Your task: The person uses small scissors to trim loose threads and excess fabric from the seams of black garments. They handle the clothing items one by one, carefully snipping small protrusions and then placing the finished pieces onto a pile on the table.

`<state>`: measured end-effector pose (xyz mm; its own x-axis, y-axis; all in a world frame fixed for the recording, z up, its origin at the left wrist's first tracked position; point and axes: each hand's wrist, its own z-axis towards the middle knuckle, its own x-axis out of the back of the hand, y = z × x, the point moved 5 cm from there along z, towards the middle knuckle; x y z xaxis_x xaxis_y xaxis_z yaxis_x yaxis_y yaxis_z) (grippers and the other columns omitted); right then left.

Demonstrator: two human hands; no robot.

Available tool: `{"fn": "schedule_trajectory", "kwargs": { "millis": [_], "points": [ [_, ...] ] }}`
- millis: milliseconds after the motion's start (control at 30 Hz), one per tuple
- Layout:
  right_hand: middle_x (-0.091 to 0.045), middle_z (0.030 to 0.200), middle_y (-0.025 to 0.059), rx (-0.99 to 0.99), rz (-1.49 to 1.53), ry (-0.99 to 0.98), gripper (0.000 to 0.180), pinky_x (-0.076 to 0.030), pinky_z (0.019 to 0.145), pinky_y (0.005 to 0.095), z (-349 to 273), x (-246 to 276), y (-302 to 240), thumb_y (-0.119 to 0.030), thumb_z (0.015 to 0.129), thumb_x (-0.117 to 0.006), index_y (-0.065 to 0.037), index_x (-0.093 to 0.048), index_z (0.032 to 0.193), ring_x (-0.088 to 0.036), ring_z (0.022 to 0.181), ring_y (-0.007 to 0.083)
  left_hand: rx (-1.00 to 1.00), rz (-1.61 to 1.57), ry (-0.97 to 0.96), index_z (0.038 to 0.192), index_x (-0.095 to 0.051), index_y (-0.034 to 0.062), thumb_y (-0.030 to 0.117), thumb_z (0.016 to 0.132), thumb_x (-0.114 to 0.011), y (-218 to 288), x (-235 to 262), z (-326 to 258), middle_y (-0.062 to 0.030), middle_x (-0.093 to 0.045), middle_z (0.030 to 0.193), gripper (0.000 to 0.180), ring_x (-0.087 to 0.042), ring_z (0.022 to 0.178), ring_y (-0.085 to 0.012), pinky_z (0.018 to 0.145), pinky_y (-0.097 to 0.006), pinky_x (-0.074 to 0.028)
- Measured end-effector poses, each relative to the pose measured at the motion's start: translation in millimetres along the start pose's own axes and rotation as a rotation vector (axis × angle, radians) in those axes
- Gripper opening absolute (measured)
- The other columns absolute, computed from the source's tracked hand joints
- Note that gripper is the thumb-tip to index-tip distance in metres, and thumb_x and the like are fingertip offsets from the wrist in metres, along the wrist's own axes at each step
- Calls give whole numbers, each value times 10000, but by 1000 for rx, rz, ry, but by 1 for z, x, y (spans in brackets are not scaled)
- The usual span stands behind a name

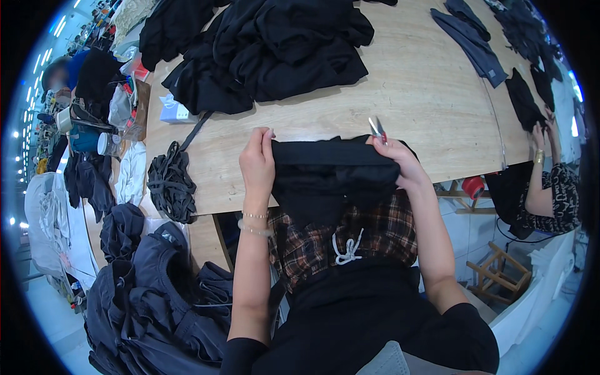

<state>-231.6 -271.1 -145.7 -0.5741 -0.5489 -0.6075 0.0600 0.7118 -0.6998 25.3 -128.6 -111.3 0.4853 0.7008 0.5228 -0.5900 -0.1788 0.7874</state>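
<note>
Stretched between my two hands at the table's near edge is a black garment (331,172) with a wide, flat band along its top. My left hand (257,156) grips the band's left end, thumb upward. At the other end my right hand (397,159) pinches the band and also keeps a small pair of thread snips (379,129) in its grasp, blades pointing away from me. The lower folds of the garment hang over my lap. Which part of the fabric lies under my right fingers is hidden.
A large heap of black garments (275,50) covers the far table (425,112). A tissue box (177,111) and coiled dark strips (170,184) lie at the left. Dark clothes (150,306) pile up beside my left arm. At right, a co-worker's hands (542,134) handle black cloth near a wooden stool (500,273).
</note>
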Motion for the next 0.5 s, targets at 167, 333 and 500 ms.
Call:
{"fn": "schedule_trajectory", "kwargs": {
  "millis": [167,333,500],
  "points": [
    [-688,951,-10,113,-408,152,216,-479,820,223,23,11,5,-231,1011,-613,-26,-680,994,-609,871,51,-128,281,-168,968,-643,33,164,975,-611,-30,-32,-4,-146,-658,854,135,-635,794,-357,693,-424,-478],
    [-682,977,-19,141,-437,167,223,-444,898,233,21,19,10,-228,1003,-627,-17,-686,1047,-587,924,54,-267,295,69,961,-668,40,114,925,-653,15,-20,-11,-125,-615,962,84,-587,884,-304,755,-400,-467],
    [-662,969,-29,174,-512,150,190,-427,898,224,20,16,7,-208,1001,-623,-28,-679,1029,-561,930,49,-250,52,-47,1005,-676,21,-2,915,-627,47,-20,-19,-120,-619,999,105,-602,935,-297,802,-374,-489]
  ]
}}
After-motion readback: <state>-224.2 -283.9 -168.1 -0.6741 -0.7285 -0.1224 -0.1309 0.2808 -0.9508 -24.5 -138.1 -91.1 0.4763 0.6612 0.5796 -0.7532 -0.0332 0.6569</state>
